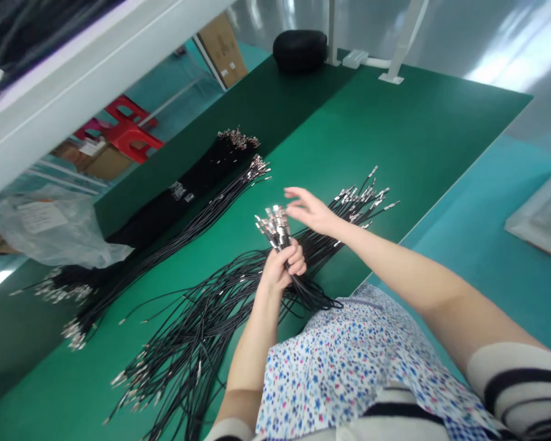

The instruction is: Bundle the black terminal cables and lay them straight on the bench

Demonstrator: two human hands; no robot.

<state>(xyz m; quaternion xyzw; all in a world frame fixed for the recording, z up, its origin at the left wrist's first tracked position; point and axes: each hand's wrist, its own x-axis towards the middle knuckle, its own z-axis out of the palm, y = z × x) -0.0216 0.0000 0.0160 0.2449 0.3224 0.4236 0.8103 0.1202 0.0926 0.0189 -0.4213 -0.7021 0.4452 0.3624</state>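
Note:
My left hand point(284, 266) is closed round a bunch of black cables point(280, 236), whose metal connector ends stick up above the fist. Just right of those ends, my right hand point(314, 211) is held with fingers apart and nothing in it. Beneath both hands a loose pile of black cables point(202, 312) spreads across the green table point(371, 128), with metal ends at its lower left and upper right. Whether the right fingertips touch the connectors, I cannot tell.
A straighter cable bundle point(179, 245) lies farther back, beside a thick dark stack of cables point(151, 214). A clear plastic bag point(50, 223) rests at the left. At the far end sits a black case point(300, 50) near white posts point(397, 55). A white shelf edge point(87, 73) crosses the upper left.

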